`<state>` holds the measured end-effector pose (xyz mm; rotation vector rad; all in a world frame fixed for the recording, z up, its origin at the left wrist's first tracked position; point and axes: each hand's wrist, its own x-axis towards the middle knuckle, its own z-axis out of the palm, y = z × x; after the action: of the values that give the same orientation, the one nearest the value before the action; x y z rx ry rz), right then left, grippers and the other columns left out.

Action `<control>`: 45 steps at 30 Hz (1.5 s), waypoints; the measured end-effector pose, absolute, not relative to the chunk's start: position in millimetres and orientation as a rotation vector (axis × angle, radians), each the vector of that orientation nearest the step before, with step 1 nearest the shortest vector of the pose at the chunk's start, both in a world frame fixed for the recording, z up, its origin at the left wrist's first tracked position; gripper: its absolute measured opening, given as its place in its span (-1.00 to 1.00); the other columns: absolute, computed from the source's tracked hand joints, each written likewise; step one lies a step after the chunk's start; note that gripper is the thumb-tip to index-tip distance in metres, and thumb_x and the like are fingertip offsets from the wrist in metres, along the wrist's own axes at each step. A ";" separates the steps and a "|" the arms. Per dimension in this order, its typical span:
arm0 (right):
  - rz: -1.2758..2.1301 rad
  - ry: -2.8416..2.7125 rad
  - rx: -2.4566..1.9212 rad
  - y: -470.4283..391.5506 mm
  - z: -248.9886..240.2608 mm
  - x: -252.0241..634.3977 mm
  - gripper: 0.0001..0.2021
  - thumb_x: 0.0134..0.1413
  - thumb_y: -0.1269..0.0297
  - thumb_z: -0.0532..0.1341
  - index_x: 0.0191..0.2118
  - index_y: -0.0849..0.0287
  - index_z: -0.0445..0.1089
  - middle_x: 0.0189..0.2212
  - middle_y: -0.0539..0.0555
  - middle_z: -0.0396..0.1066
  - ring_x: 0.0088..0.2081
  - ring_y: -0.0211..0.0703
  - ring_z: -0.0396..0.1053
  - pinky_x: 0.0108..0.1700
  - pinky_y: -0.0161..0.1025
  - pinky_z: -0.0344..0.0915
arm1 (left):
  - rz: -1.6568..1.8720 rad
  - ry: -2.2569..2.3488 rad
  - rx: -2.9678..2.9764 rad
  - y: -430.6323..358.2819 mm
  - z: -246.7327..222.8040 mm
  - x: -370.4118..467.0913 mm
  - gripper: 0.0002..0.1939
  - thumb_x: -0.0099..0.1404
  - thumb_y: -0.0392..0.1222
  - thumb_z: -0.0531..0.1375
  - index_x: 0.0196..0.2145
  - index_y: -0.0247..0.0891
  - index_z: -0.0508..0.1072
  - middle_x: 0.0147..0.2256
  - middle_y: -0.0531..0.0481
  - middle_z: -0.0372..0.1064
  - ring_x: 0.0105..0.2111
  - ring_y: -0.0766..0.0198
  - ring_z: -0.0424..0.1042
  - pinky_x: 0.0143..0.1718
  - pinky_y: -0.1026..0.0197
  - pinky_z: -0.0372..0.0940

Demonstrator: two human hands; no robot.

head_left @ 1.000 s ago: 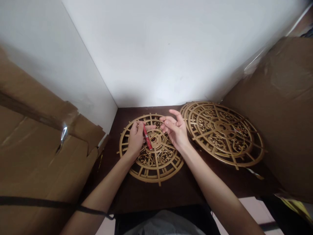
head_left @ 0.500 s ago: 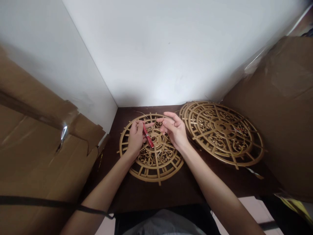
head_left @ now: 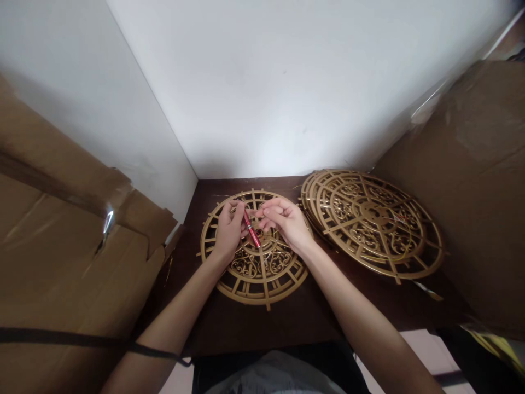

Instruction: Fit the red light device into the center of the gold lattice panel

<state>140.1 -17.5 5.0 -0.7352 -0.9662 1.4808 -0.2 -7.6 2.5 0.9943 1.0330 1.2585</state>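
A round gold openwork panel (head_left: 267,295) with scrollwork and a ring at its centre lies flat beneath both hands. My left hand (head_left: 228,230) is closed around a slim red pen-like stick (head_left: 251,230) with a pale band, held slanting over the panel's middle. Just to the right, my right hand (head_left: 289,223) has its thumb and forefinger pinched together, close to the left fingertips. Whatever lies in that pinch is too small to make out.
More gold round panels (head_left: 396,276) are stacked on the dark tabletop (head_left: 287,325) at the right, with thin wires on top. Cardboard (head_left: 82,262) stands at the left, more cardboard (head_left: 459,219) at the right. A white wall (head_left: 262,98) rises behind. A black cable (head_left: 82,338) crosses lower left.
My right hand has come down and left, and its spread fingers have closed into a pinch. The red stick in my left hand has shifted slightly to the right.
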 end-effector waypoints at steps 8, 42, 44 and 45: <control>1.389 -0.903 -0.829 -16.8 7.9 139.8 -0.79 -0.23 0.27 0.40 -0.41 0.20 0.44 -0.50 -0.02 0.45 -0.48 -0.32 0.38 -0.43 -0.38 0.32 | 1.231 1.021 1.048 -10.8 5.9 0.4 -0.69 0.18 0.04 0.19 -0.34 -0.24 0.22 -0.62 0.14 0.30 -0.74 0.53 0.04 -0.75 0.49 -0.06; 1.217 -1.153 -0.993 -12.9 -8.3 137.6 -0.83 -0.23 0.29 0.39 -0.43 0.18 0.44 -0.50 -0.03 0.42 -0.45 -0.30 0.34 -0.31 -0.30 0.32 | 1.281 0.890 1.070 -12.5 4.7 2.0 -0.76 0.13 -0.12 0.27 -0.27 -0.26 0.38 -0.55 0.14 0.19 -0.70 0.56 0.03 -0.75 0.46 -0.08; 1.200 -1.183 -0.998 -12.9 -9.0 137.3 -0.83 -0.21 0.29 0.38 -0.44 0.19 0.43 -0.50 -0.03 0.41 -0.44 -0.29 0.34 -0.30 -0.29 0.32 | 1.273 0.903 1.073 -12.9 4.0 1.9 -0.76 0.11 -0.15 0.28 -0.27 -0.25 0.39 -0.59 0.17 0.13 -0.70 0.56 0.02 -0.75 0.45 -0.08; 1.189 -1.201 -1.000 -13.0 -9.7 137.1 -0.84 -0.20 0.29 0.37 -0.43 0.19 0.42 -0.50 -0.03 0.40 -0.44 -0.29 0.34 -0.30 -0.29 0.31 | 1.272 0.906 1.073 -13.1 3.8 1.8 -0.76 0.10 -0.16 0.28 -0.27 -0.25 0.39 -0.59 0.18 0.13 -0.70 0.56 0.02 -0.75 0.44 -0.07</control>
<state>137.1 -13.0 -9.7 -1.0001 -1.2007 1.1888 1.8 -13.1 3.8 1.0731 0.9060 1.2723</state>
